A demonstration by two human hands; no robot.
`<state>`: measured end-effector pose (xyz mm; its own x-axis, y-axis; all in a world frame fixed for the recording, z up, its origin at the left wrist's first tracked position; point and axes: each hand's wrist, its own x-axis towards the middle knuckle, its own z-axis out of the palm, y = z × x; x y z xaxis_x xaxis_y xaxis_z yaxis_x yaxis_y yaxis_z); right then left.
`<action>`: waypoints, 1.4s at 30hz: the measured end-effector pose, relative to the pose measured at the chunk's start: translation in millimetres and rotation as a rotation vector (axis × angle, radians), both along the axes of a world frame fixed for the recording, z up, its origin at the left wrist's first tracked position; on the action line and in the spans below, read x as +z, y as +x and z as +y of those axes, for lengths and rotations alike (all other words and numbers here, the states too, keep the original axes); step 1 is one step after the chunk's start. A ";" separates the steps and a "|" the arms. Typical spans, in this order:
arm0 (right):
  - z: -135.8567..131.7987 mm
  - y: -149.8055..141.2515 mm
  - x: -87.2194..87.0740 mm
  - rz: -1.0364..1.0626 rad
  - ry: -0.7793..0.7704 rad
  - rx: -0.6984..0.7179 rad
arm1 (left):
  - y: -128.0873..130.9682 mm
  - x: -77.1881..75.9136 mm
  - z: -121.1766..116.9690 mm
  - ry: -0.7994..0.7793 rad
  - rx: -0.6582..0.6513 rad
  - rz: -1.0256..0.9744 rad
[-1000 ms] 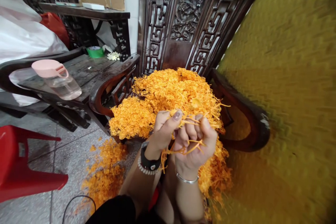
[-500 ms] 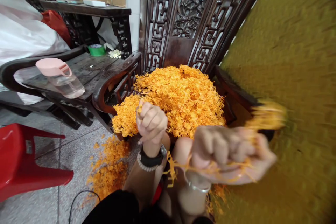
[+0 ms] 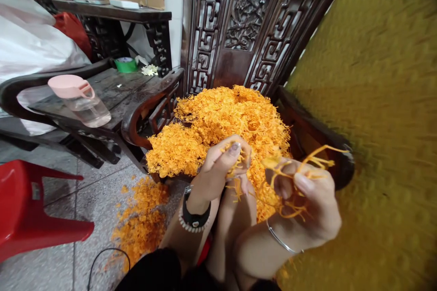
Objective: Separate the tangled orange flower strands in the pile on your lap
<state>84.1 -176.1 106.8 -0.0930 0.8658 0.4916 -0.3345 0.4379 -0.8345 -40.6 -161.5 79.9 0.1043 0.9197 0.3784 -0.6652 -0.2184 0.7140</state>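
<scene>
A large heap of thin, branching orange strands [image 3: 235, 109] covers the seat of a carved dark wooden chair. Just in front of it, my left hand [image 3: 221, 161] is closed, with some orange strands pinched between thumb and curled fingers and a few dangling below. To its right, my right hand [image 3: 317, 200] grips another small bunch of the strands, whose ends stick out up and to the right past the thumb. The two hands are apart. Whether the pieces are plastic or plant, I cannot tell.
Loose orange bits [image 3: 143, 218] lie on the tiled floor at left. A red stool [image 3: 41, 213] stands beside them. On the neighbouring wooden seat are a pink-lidded bottle [image 3: 82, 100] and a green tape roll [image 3: 125, 64]. A yellow-brown textured surface [image 3: 382, 100] fills the right.
My left hand has moved right and turned so its thumb shows. My right hand has rotated upright, its strands now spread above the thumb, and the blurred bunch at far right is gone.
</scene>
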 end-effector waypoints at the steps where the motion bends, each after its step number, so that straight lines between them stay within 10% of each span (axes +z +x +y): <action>1: -0.3 2.6 -1.7 -0.040 0.004 0.039 | 0.1 -1.1 0.0 -0.007 0.034 0.027; 10: 1.6 3.1 -3.7 -0.181 -0.088 0.050 | -4.5 -3.2 -0.4 -0.068 0.063 0.206; 21: 7.7 -21.6 1.0 -0.143 -0.047 -0.335 | -9.1 -2.5 -1.8 -0.009 0.139 0.245; 30: 6.6 -32.0 -5.7 -0.317 -0.087 -0.151 | -4.3 1.4 -1.1 0.109 0.552 0.452; 37: 9.7 -29.3 -9.0 -0.450 -0.098 -0.053 | -9.8 -3.1 8.9 0.073 0.499 0.315; 42: 15.1 -33.5 -11.4 -0.489 -0.050 -0.053 | -14.7 -1.9 12.9 0.091 0.693 0.391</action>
<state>50.6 -161.0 95.3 -0.2577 0.8970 0.3592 0.1233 0.3993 -0.9085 -55.2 -148.6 78.0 -0.3389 0.7910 0.5093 -0.0618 -0.5589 0.8269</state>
